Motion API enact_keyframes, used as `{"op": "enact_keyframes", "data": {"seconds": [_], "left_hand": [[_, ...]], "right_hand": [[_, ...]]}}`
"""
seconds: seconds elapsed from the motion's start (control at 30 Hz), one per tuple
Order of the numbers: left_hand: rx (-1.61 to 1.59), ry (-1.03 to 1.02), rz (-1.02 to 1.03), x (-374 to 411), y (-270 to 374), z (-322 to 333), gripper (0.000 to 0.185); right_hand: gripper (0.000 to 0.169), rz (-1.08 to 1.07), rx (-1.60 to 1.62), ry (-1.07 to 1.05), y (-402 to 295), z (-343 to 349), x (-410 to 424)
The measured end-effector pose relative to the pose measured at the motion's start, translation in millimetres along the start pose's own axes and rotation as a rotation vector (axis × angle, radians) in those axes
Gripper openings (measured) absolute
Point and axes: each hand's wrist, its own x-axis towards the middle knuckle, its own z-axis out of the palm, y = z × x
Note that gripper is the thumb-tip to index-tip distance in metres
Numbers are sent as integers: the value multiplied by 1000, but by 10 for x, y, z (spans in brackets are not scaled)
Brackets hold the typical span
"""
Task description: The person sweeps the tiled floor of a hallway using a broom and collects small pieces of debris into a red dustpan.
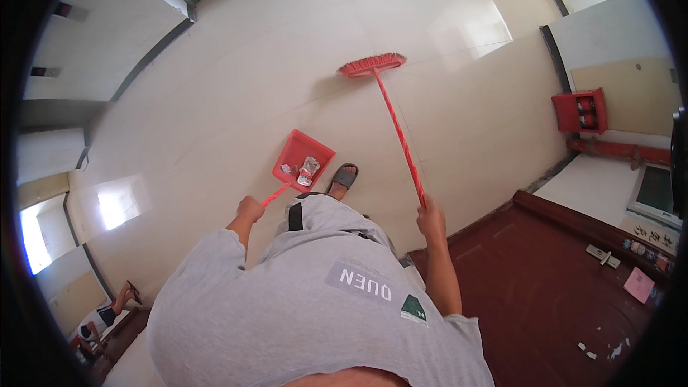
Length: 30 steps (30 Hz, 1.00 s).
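My left hand (250, 209) is closed round the short handle of a red plastic dustpan (294, 146), whose pan lies at the floor to the left of my sandalled foot (344, 176). Crumpled packaging (308, 170) and smaller white scraps (289, 169) lie in the pan. In my right hand (431, 217) is the upper end of the long red handle of a push broom (373, 65). The broom's head, with red bristles on its far side, is at the tiled floor, farther from me than the dustpan and to its right.
A dark red door (510, 279) with a metal handle (602, 256) stands at the right. Beyond it, a red box (561, 112) holds fire extinguishers (587, 113) by the wall. Walls with dark skirting (153, 59) border the left side. Another person (99, 320) is at the far lower left.
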Motion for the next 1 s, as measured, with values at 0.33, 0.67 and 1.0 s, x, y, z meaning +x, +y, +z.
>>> {"op": "enact_keyframes", "data": {"seconds": [0.33, 0.67, 1.0], "left_hand": [[24, -26, -19, -76, 123, 60, 26], [95, 38, 28, -10, 178, 344, 31], [30, 206, 39, -743, 777, 524, 21]], "right_hand": [[45, 336, 196, 26, 1534, 236, -2084], [48, 348, 144, -25, 2831, -225, -1268], [48, -109, 1, 23, 2757, -733, 1453]]}}
